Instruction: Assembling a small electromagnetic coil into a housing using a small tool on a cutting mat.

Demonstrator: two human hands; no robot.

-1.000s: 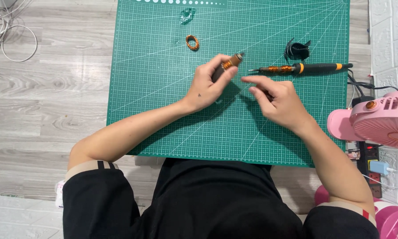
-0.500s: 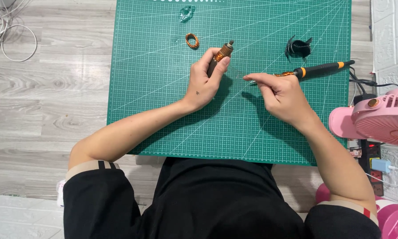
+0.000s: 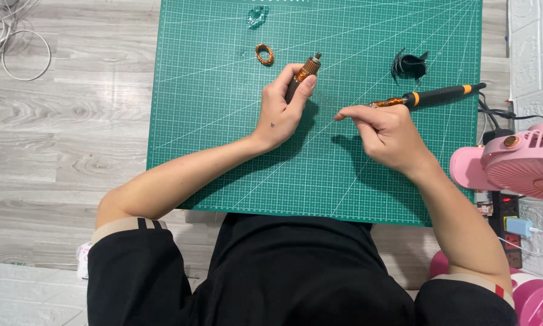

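Note:
My left hand (image 3: 282,107) grips a small motor armature (image 3: 303,72) with copper windings, held tilted above the green cutting mat (image 3: 223,139). My right hand (image 3: 387,134) hovers to the right of it, thumb and forefinger pinched together as if on a fine wire that I cannot make out. Just behind the right hand a soldering iron (image 3: 431,97) with a black and orange handle lies on the mat.
A small copper wire coil (image 3: 263,54) and a clear bit of plastic (image 3: 257,16) lie at the mat's far side. A black plastic part (image 3: 409,66) sits at the far right. A pink fan (image 3: 513,163) and a power strip (image 3: 508,217) stand right of the mat; white cables (image 3: 12,42) lie left.
My left hand has raised the armature and turned it more upright. My right hand has pulled away to the right, leaving a wider gap between the hands.

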